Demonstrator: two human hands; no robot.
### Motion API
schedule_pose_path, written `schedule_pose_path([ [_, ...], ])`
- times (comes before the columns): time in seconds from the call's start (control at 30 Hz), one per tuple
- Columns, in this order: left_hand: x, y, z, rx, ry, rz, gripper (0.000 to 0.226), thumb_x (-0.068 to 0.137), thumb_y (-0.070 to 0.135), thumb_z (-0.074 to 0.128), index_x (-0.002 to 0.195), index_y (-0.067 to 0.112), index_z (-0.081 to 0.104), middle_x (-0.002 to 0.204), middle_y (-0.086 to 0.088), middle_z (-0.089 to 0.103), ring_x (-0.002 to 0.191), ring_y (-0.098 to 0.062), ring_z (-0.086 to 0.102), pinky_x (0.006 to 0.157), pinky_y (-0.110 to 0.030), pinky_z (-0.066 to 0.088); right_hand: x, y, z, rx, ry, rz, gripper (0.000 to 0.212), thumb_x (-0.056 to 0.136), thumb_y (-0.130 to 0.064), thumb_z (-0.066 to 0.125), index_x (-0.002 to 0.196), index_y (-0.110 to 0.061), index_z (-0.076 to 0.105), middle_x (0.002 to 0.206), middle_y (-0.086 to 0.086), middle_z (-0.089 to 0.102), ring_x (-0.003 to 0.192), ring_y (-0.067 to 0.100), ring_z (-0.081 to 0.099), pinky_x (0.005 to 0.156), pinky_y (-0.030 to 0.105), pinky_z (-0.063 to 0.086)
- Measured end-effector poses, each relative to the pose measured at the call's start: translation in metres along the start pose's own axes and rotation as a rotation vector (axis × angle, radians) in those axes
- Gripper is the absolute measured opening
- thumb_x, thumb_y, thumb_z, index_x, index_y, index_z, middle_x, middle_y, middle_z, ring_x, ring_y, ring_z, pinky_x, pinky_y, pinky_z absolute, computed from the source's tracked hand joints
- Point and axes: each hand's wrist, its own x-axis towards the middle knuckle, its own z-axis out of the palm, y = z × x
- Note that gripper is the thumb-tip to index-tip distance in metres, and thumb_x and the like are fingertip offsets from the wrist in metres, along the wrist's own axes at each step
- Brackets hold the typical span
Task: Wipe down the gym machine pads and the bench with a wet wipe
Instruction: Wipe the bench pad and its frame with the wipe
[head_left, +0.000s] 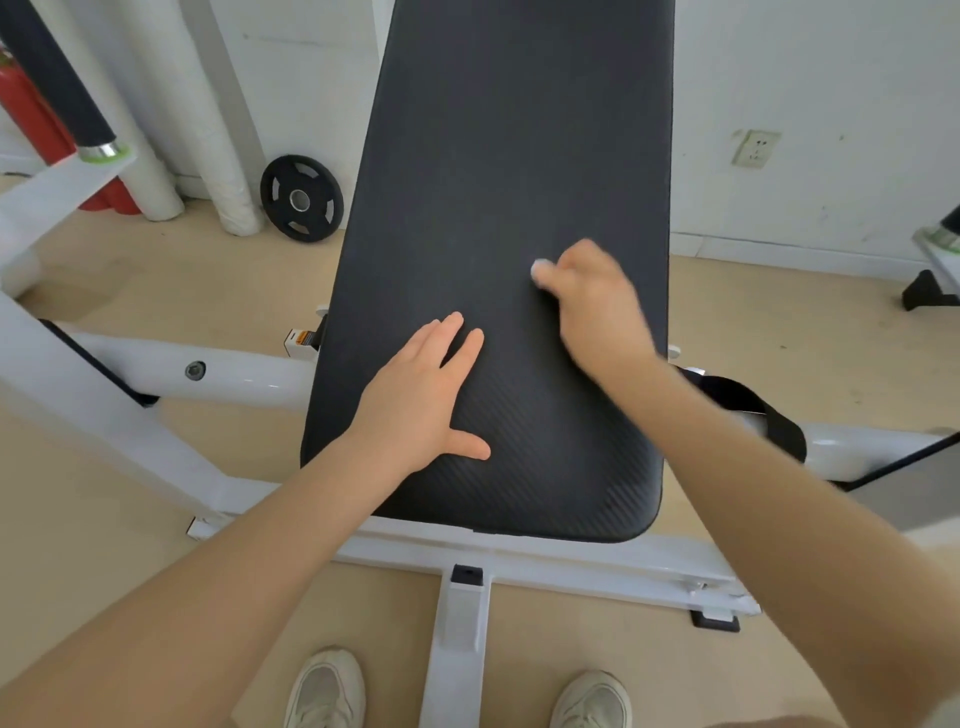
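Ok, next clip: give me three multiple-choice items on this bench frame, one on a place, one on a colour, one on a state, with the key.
1. Where does the weight plate stand?
A. On the floor against the wall
B. On the bench pad
C. In the left hand

2. What colour is the bench pad?
A. Red
B. Black
C. White

3. How is the left hand?
A. Clenched in a fist
B. Holding the wipe
C. Flat on the pad, fingers straight

Key: 1 A, it leans at the wall left of the bench. 2 B, the pad is black on a white frame. 3 C, the right hand pinches the wet wipe.
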Motion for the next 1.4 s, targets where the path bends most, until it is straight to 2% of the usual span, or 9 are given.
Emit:
schedule_pose_path([
  [0.13,-0.002,0.002,0.0,-0.001,0.0,0.002,0.108,0.073,0.055,0.066,0.148,0.021,-0.004,0.157,0.001,-0.012,0.144,-0.019,-0.007,0.113,-0.034,0.019,-0.082,-0.034,-0.008,0.063,-0.25,-0.274,0.04,0.08,0.0,0.033,0.102,-0.01,0.065,0.082,0.003,0.052,0.072,0.023,0.054,0.062,0.025,0.044],
  [0.2,-0.002,0.005,-0.003,-0.005,-0.01,-0.004,0.106,0.074,0.054,0.066,0.148,0.021,-0.003,0.157,0.0,-0.011,0.144,-0.02,-0.006,0.113,-0.035,0.02,-0.085,-0.024,-0.011,0.09,-0.233,-0.346,0.04,0.074,-0.002,0.036,0.099,-0.01,0.067,0.079,0.006,0.057,0.067,0.024,0.054,0.058,0.025,0.043],
  [0.37,0.003,0.018,-0.008,-0.231,0.135,-0.007,0.09,0.078,0.045,0.066,0.148,0.022,0.014,0.156,0.003,0.008,0.142,-0.016,0.005,0.112,-0.033,0.021,-0.009,0.035,-0.014,-0.036,-0.017,-0.095,0.031,0.086,0.0,0.04,0.108,-0.004,0.061,0.098,0.02,0.052,0.088,0.037,0.05,0.076,0.04,0.046],
  [0.47,0.012,0.027,-0.006,-0.153,0.071,0.053,0.097,0.076,0.053,0.064,0.149,0.021,0.007,0.157,0.004,-0.003,0.144,-0.015,-0.004,0.115,-0.033,0.012,0.018,0.064,-0.015,0.039,0.044,0.129,0.028,0.094,-0.004,0.044,0.117,-0.006,0.06,0.108,0.017,0.049,0.099,0.034,0.048,0.083,0.03,0.04],
  [0.8,0.021,0.031,0.0,-0.045,0.005,0.06,0.105,0.075,0.056,0.063,0.148,0.025,-0.006,0.155,0.002,-0.021,0.143,-0.02,-0.016,0.116,-0.036,0.005,-0.066,0.038,-0.011,0.006,-0.009,-0.308,0.032,0.082,-0.005,0.043,0.105,-0.004,0.066,0.079,0.013,0.059,0.059,0.029,0.051,0.055,0.028,0.046],
  [0.97,0.031,0.029,-0.005,-0.045,-0.023,0.095,0.112,0.069,0.058,0.067,0.147,0.029,-0.007,0.155,0.007,-0.021,0.143,-0.014,-0.014,0.116,-0.035,0.01,-0.005,0.078,-0.018,-0.008,0.123,-0.084,0.029,0.08,0.002,0.058,0.099,-0.016,0.07,0.088,0.02,0.057,0.071,0.039,0.054,0.057,0.04,0.05],
  [1.1,0.032,0.029,-0.005,-0.013,-0.032,0.084,0.112,0.068,0.061,0.066,0.147,0.03,-0.008,0.155,0.007,-0.021,0.143,-0.014,-0.013,0.115,-0.037,0.016,0.031,0.084,-0.019,0.105,0.158,0.199,0.023,0.093,-0.014,0.051,0.106,-0.02,0.069,0.111,0.013,0.051,0.093,0.032,0.052,0.07,0.039,0.048],
  [1.2,0.031,0.03,-0.005,-0.011,-0.026,0.091,0.112,0.068,0.06,0.066,0.147,0.029,-0.008,0.155,0.006,-0.02,0.144,-0.014,-0.012,0.114,-0.036,0.017,0.013,0.078,-0.014,0.115,0.177,0.131,0.024,0.095,-0.017,0.048,0.109,-0.016,0.067,0.101,0.011,0.048,0.083,0.031,0.052,0.074,0.04,0.048],
  [1.4,0.033,0.03,-0.002,-0.017,-0.023,0.101,0.112,0.069,0.059,0.066,0.147,0.029,-0.009,0.154,0.007,-0.022,0.143,-0.014,-0.013,0.115,-0.036,0.014,-0.061,0.075,-0.014,0.24,0.094,-0.067,0.026,0.087,-0.008,0.05,0.106,-0.013,0.068,0.083,0.017,0.054,0.065,0.031,0.055,0.056,0.031,0.046],
])
